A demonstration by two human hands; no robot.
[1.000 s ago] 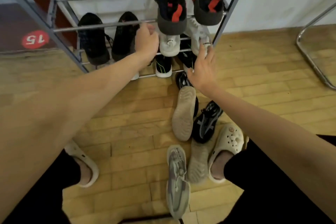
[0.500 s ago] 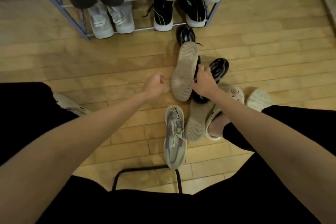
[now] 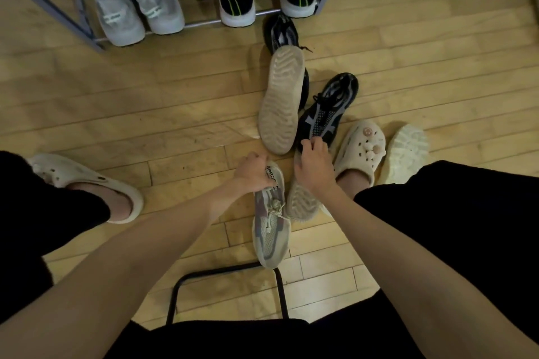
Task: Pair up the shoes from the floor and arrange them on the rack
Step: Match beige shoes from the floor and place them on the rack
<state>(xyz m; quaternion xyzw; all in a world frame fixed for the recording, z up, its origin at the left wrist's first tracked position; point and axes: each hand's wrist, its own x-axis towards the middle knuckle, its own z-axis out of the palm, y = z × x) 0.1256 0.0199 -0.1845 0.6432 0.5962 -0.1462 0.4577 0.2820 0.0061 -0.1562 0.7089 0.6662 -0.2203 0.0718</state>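
**Grasp on the grey pair, floor pickup step**

Left hand (image 3: pixel 253 173) curled over the heel collar of the grey knit shoe (image 3: pixel 271 221), upright on the wooden floor (image 3: pixel 145 102), toe pointing back toward the body. Right hand (image 3: pixel 313 167) just beside, fingers bent down onto the heel end of the overturned grey shoe (image 3: pixel 300 201), sole up; grip looks like a grasp, though fingertips partly hidden. Judged as the matching mate. Just beyond the right hand: black mesh shoe (image 3: pixel 326 114) upright and a sole-up shoe (image 3: pixel 281 99) lying over another black shoe (image 3: pixel 280 33). Rack (image 3: pixel 204 23) well ahead of both hands, bottom tier showing a pale pair and a black pair.

Step in hand: picking up one pair. Next move probably calls for lifting both, flipping the right-hand shoe upright, then finding a free rail slot; none visible here.
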